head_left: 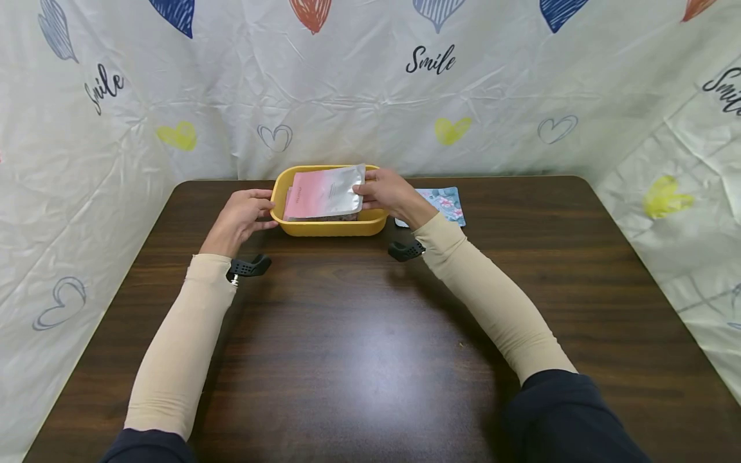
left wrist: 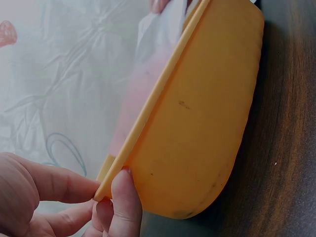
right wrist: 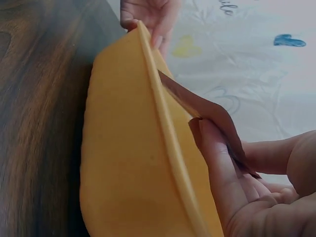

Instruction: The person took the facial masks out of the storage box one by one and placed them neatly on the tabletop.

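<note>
A yellow plastic tub (head_left: 338, 229) stands at the back of the table. My left hand (head_left: 238, 215) pinches its left end, and in the left wrist view the fingers and thumb (left wrist: 127, 197) meet across the rim. With my right hand (head_left: 389, 193) I grip the right edge of a pink and silver foil packet (head_left: 324, 191), which slants over the tub's opening. The right wrist view shows the packet's dark underside (right wrist: 207, 106) bent between thumb and fingers, above the rim. Under it, the edges of other packets show inside the tub; most of them is hidden.
A light blue floral packet (head_left: 447, 204) lies on the dark wooden table (head_left: 359, 334) to the right of the tub, partly covered by my right wrist. A white sheet (head_left: 359, 83) with hearts and lettering hangs right behind the table's back edge and along both sides.
</note>
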